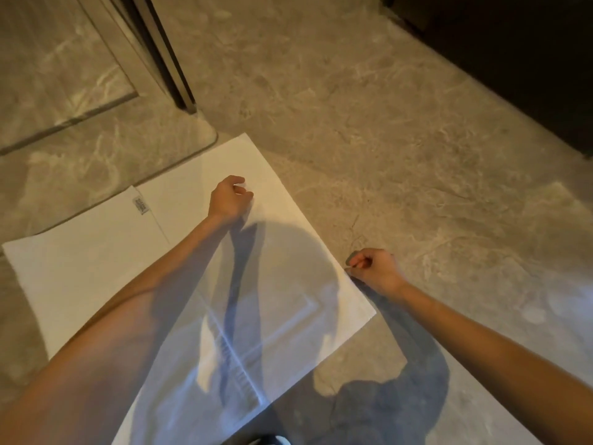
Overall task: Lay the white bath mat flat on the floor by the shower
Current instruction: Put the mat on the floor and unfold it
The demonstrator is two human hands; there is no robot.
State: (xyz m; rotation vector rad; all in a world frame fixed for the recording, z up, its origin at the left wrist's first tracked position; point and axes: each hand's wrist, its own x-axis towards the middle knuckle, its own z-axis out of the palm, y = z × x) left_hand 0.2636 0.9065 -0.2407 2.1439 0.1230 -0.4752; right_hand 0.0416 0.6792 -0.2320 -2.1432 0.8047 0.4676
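Note:
The white bath mat (282, 303) lies spread on the marble floor, one corner pointing toward the shower sill. A small grey label (141, 205) shows on a folded-over part at the left. My left hand (229, 199) rests on the mat's far part, fingers curled and pinching the fabric. My right hand (373, 268) sits at the mat's right edge, fingers closed on that edge. Both forearms cross the lower part of the view and cast shadows over the mat.
A raised marble shower sill (128, 155) with a rounded corner and a dark metal door frame (167, 59) lie at the upper left. A dark cabinet (513, 59) fills the upper right. Marble floor (369, 139) stretches between them.

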